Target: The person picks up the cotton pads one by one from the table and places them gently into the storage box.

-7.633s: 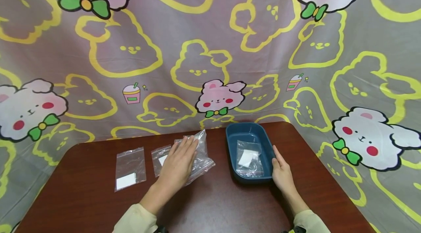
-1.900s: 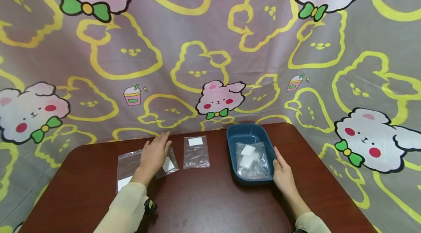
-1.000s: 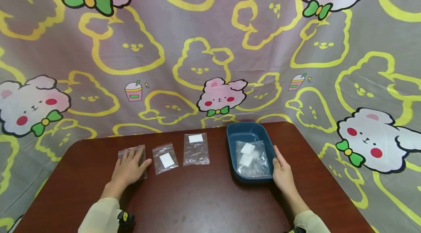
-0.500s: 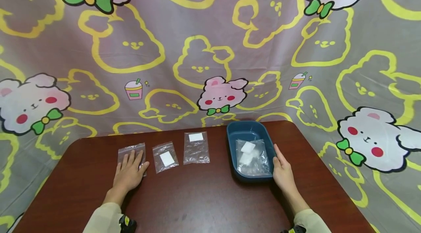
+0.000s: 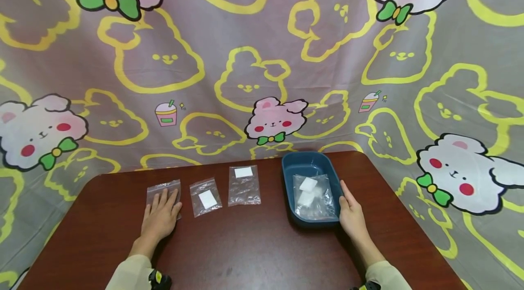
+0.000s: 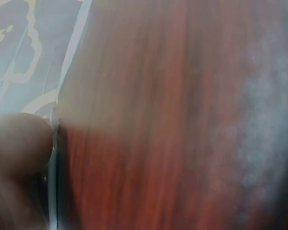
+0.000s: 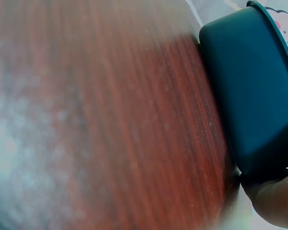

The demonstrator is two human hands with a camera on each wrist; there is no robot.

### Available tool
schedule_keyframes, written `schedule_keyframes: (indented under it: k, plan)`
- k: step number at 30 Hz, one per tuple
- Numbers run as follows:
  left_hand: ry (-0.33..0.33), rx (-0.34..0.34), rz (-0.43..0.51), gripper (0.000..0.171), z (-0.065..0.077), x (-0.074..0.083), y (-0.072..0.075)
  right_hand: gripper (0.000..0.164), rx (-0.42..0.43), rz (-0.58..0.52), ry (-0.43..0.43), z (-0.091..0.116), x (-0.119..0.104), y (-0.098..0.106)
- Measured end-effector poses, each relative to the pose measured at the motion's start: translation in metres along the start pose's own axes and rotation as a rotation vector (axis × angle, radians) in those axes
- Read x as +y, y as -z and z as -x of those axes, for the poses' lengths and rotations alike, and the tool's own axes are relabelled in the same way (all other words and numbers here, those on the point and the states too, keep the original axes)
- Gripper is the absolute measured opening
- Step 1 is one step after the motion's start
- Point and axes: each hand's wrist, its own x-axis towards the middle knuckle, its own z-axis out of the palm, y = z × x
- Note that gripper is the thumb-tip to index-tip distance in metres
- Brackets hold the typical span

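In the head view my left hand (image 5: 158, 217) lies flat, fingers spread, on the leftmost clear zip bag (image 5: 157, 186) and covers much of it. Only its thumb (image 6: 19, 148) shows, blurred, in the left wrist view. To its right lie a small zip bag (image 5: 199, 210) with a white rectangle and a larger zip bag (image 5: 244, 192) with a white rectangle near its top. My right hand (image 5: 354, 221) rests against the right side of a blue plastic tray (image 5: 291, 162), fingers mostly straight. Overlapping clear bags (image 5: 323, 208) with white rectangles lie inside the tray.
A dark red-brown wooden table (image 5: 254, 249) with rounded back corners holds everything. Behind it and along the right hangs a grey cloth (image 5: 229, 26) printed with cartoon animals. In the right wrist view the tray's outer wall (image 7: 252, 91) stands upright on the table.
Bags that were at the table's middle went into the tray; others now lie spread in a row. My left hand moved left onto the leftmost bag. The right hand stayed by the tray.
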Motion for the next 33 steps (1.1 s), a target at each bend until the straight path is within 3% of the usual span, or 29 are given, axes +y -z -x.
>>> schedule_keyframes:
  k: [20,33]
  plan:
    - [-0.012,0.144,0.002,0.047,-0.001,0.0022,-0.0012,0.053,-0.001,-0.007,-0.016,0.0003,0.0002,0.0]
    - [0.002,0.135,0.018,0.046,-0.0004,0.0021,0.0013,0.053,0.006,-0.004,-0.003,0.001,-0.001,-0.0015]
